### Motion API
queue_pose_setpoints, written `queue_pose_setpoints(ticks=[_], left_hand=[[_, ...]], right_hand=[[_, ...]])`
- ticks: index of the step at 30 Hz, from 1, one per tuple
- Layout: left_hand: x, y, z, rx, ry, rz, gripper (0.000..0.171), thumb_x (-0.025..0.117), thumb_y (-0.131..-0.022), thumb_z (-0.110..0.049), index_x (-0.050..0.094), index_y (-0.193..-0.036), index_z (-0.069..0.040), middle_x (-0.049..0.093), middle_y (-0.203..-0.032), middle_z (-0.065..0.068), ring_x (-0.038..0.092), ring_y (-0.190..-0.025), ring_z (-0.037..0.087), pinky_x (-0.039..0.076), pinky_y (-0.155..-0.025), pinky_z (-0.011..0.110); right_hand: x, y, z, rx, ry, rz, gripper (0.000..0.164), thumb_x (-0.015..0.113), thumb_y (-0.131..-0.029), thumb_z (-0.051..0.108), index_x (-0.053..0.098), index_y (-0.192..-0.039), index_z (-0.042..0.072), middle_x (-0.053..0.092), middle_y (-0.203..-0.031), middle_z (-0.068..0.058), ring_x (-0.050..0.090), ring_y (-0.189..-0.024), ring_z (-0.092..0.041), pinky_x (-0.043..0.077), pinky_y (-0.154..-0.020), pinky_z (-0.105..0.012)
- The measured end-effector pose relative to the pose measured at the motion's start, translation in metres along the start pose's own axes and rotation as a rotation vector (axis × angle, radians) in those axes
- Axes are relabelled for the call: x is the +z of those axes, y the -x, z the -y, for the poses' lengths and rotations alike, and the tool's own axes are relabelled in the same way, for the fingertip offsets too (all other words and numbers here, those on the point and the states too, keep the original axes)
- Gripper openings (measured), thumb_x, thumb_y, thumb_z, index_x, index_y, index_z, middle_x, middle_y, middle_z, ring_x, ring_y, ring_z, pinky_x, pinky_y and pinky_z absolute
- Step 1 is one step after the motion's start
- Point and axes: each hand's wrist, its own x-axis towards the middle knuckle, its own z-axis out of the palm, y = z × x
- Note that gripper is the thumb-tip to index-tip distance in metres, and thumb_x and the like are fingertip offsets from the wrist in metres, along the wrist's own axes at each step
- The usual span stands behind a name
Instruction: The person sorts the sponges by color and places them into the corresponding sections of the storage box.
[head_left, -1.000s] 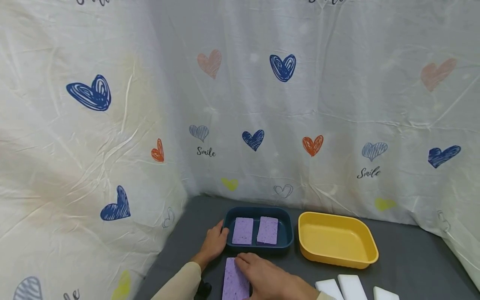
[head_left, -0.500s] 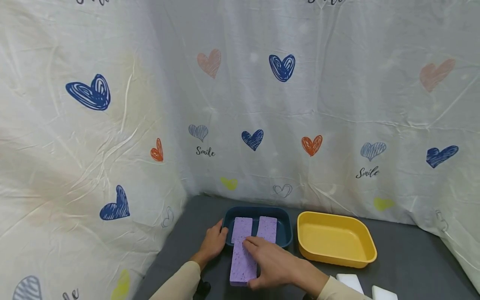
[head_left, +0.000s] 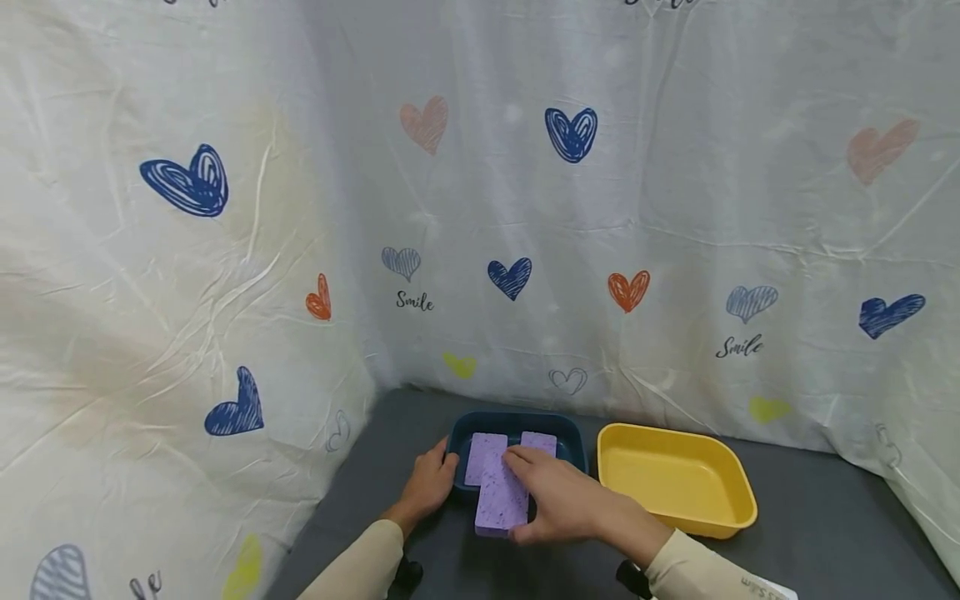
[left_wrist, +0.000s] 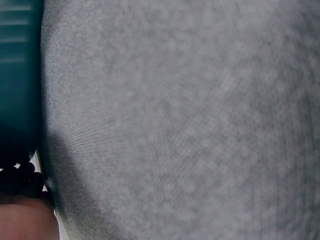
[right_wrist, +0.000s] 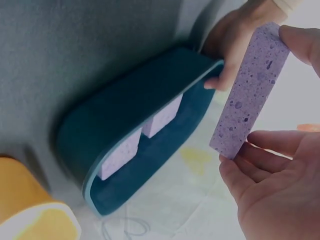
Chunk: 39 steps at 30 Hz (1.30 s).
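A dark teal tray (head_left: 517, 418) with two purple sponges inside stands on the grey table; the left one (head_left: 483, 454) shows beside the right one (head_left: 540, 442), partly covered. My left hand (head_left: 427, 483) holds the tray by its left end, thumb over the rim in the right wrist view. Pinched between the thumb and fingers of my right hand (head_left: 562, 500) is another purple sponge (right_wrist: 250, 90), tilted above the tray's near rim. The left wrist view catches just the tray's side (left_wrist: 20, 75) and a bit of the hand.
To the right of the tray stands a yellow bin (head_left: 667, 471). A white block (head_left: 776, 588) peeks out behind my right sleeve. A white curtain (head_left: 480, 200) printed with hearts hangs behind and at the sides of the table.
My right hand has lifted the purple sponge off the table and carried it forward over the tray's near rim. The left hand stays on the tray.
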Motion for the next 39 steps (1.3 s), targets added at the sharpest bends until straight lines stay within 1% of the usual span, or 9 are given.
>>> queue_pose_setpoints(ticks=[4,5,8,11,20,25,27,32,39], left_hand=[[0.001,-0.002,0.002,0.021,-0.012,-0.008,0.048,0.048,-0.109,-0.016,0.061,-0.153,-0.006,0.073,-0.141,0.018,0.069,-0.13,0.037,0.052,-0.113,0.062],[0.0,-0.002,0.002,0.033,-0.019,-0.011,0.048,0.048,-0.108,-0.016,0.06,-0.154,-0.005,0.072,-0.142,0.019,0.069,-0.131,0.038,0.052,-0.113,0.063],[0.0,-0.002,0.003,0.032,-0.014,-0.011,0.048,0.049,-0.108,-0.016,0.061,-0.153,-0.006,0.072,-0.142,0.02,0.068,-0.132,0.039,0.052,-0.113,0.062],[0.0,-0.002,0.003,0.041,-0.021,-0.013,0.047,0.049,-0.107,-0.015,0.062,-0.152,-0.005,0.072,-0.141,0.02,0.069,-0.13,0.039,0.052,-0.112,0.063],[-0.001,0.0,0.001,0.033,-0.012,-0.001,0.046,0.049,-0.108,-0.014,0.063,-0.151,-0.006,0.072,-0.142,0.02,0.068,-0.13,0.037,0.051,-0.112,0.063],[-0.002,0.001,0.0,0.036,-0.008,0.002,0.046,0.05,-0.108,-0.014,0.062,-0.151,-0.005,0.072,-0.14,0.021,0.069,-0.127,0.036,0.052,-0.111,0.063],[-0.002,0.001,0.001,0.049,-0.009,-0.001,0.045,0.05,-0.107,-0.013,0.062,-0.15,-0.004,0.073,-0.138,0.021,0.07,-0.125,0.035,0.053,-0.109,0.063],[-0.003,0.002,0.001,0.058,-0.005,-0.001,0.043,0.05,-0.108,-0.012,0.064,-0.148,-0.004,0.075,-0.133,0.019,0.07,-0.118,0.03,0.055,-0.105,0.06],[-0.005,0.004,-0.001,0.058,-0.001,0.005,0.044,0.05,-0.108,-0.012,0.063,-0.149,-0.006,0.075,-0.131,0.017,0.068,-0.116,0.029,0.055,-0.102,0.058]], right_hand=[[-0.004,-0.001,-0.004,0.017,-0.002,-0.009,0.097,0.088,-0.086,0.049,0.05,-0.161,0.001,0.054,-0.164,-0.014,0.054,-0.151,-0.032,0.045,-0.125,-0.05],[-0.005,-0.001,-0.004,0.016,-0.007,-0.013,0.097,0.088,-0.085,0.049,0.05,-0.16,0.0,0.055,-0.163,-0.015,0.053,-0.151,-0.033,0.045,-0.124,-0.051],[-0.01,-0.003,-0.007,0.02,-0.018,-0.017,0.096,0.088,-0.086,0.047,0.05,-0.16,0.0,0.055,-0.164,-0.015,0.053,-0.151,-0.034,0.045,-0.125,-0.052],[-0.014,-0.006,-0.01,0.022,-0.032,-0.023,0.096,0.088,-0.086,0.046,0.05,-0.16,0.0,0.054,-0.164,-0.016,0.053,-0.15,-0.034,0.045,-0.124,-0.053],[-0.021,-0.012,-0.024,0.039,-0.054,-0.041,0.095,0.087,-0.086,0.044,0.05,-0.16,-0.001,0.053,-0.164,-0.018,0.053,-0.149,-0.035,0.045,-0.124,-0.055],[-0.021,-0.017,-0.032,0.066,-0.055,-0.049,0.095,0.087,-0.086,0.044,0.049,-0.16,-0.002,0.052,-0.165,-0.019,0.053,-0.148,-0.037,0.045,-0.124,-0.057],[-0.021,-0.019,-0.036,0.069,-0.058,-0.055,0.095,0.087,-0.086,0.044,0.049,-0.16,-0.002,0.052,-0.165,-0.02,0.054,-0.147,-0.038,0.045,-0.124,-0.056],[-0.02,-0.025,-0.042,0.062,-0.076,-0.059,0.094,0.088,-0.086,0.04,0.049,-0.16,-0.003,0.052,-0.164,-0.021,0.054,-0.145,-0.039,0.044,-0.124,-0.057],[-0.016,-0.031,-0.05,0.053,-0.081,-0.059,0.094,0.086,-0.087,0.041,0.048,-0.16,-0.004,0.051,-0.164,-0.023,0.053,-0.147,-0.04,0.043,-0.125,-0.058]])
